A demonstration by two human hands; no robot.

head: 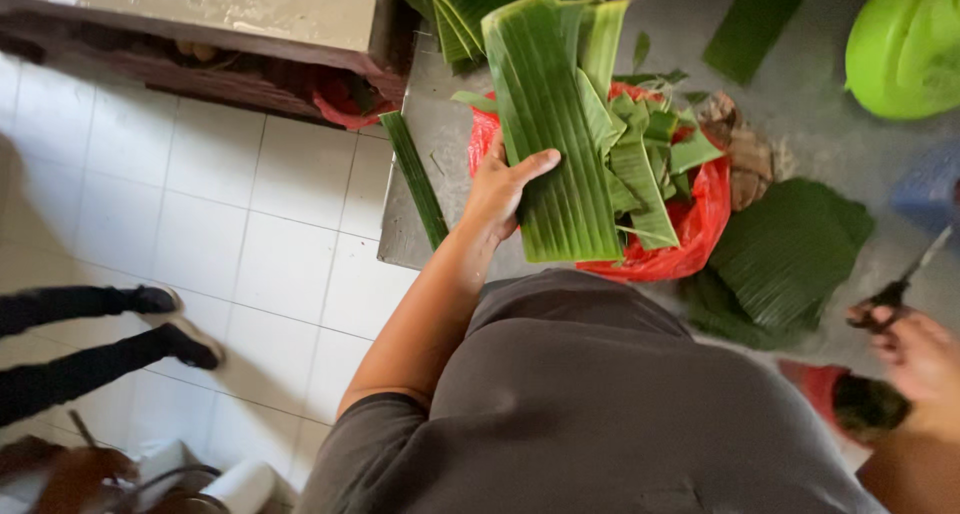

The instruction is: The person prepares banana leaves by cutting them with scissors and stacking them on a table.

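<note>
The left hand grips a long strip of banana leaf by its left edge, thumb laid across the ribbed face and the other fingers hidden behind it, so the strip stands out over the grey floor. The right hand sits at the lower right edge of the view, blurred, with its fingers curled shut around the handles of a pair of scissors whose blades point up and to the right.

Going from biggest down: the grey floor meets white tiles on the left, and a worn table runs along the top. A green plastic basin lies at the upper right. A stack of rounded leaf pieces rests on the floor between the two hands. Under the held strip, a red plastic bag holds leaf trimmings. A narrow leaf strip lies at the floor's edge. Another person's dark-trousered legs and black shoes reach in from the left.
</note>
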